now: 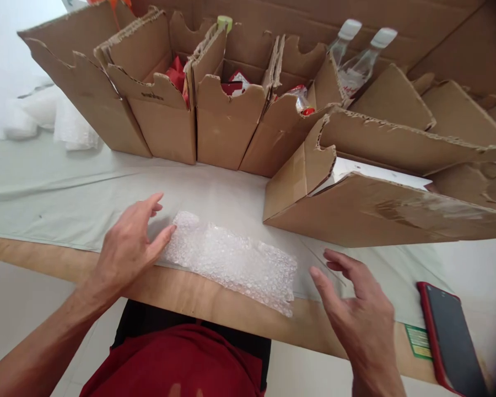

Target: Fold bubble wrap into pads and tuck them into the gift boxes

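A flat strip of clear bubble wrap (235, 259) lies across the table's front edge, its near right corner reaching over the wood. At its left end is my left hand (134, 237), thumb tip at the wrap's edge and fingers apart; I cannot tell whether the thumb presses on it. My right hand (353, 303) hovers just off the wrap's right end, thumb and fingers spread with nothing between them. A thin dark line, perhaps a stick or cord, shows beside the right fingertips.
Cardboard bins (227, 124) holding red packets stand in a row behind. A low cardboard box (380, 212) with white paper sits at right, with clear bottles (357, 66) beyond. More bubble wrap (72, 121) lies far left. A red-cased phone (452, 336) and green card (419, 341) are at right.
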